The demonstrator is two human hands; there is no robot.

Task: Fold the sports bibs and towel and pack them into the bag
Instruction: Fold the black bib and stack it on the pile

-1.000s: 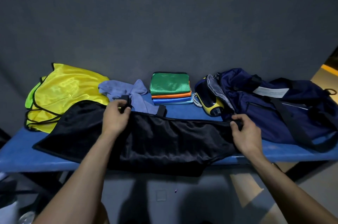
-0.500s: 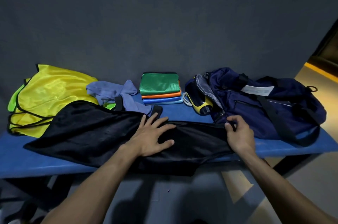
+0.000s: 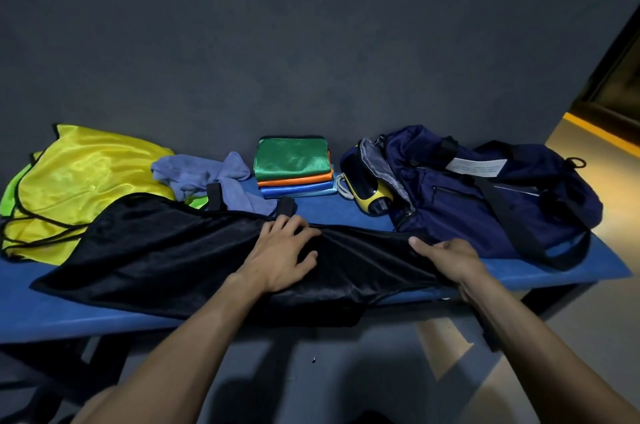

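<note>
A shiny black sports bib (image 3: 166, 261) lay spread across the blue bench (image 3: 69, 316) under both hands, its near edge hanging over the front of the bench and two black straps poking up at its far edge. Beyond the left hand (image 3: 280, 255) sat a neat stack of folded bibs (image 3: 292, 169), green on top, then orange and blue. Further out to the left of that hand lay a crumpled lavender towel (image 3: 204, 178) and a heap of yellow bibs (image 3: 83, 178) with black trim. Just past the right hand (image 3: 446, 259) sat the navy duffel bag (image 3: 485, 195), its end open with a yellow-and-black item (image 3: 367, 197) lodged in the mouth. The left hand lay palm down on the black fabric, fingers spread and loosely bent, pressing it. The right hand rested on the bib's right end, thumb stretched inward, fingers tucked out of sight, so its grip could not be told.
</note>
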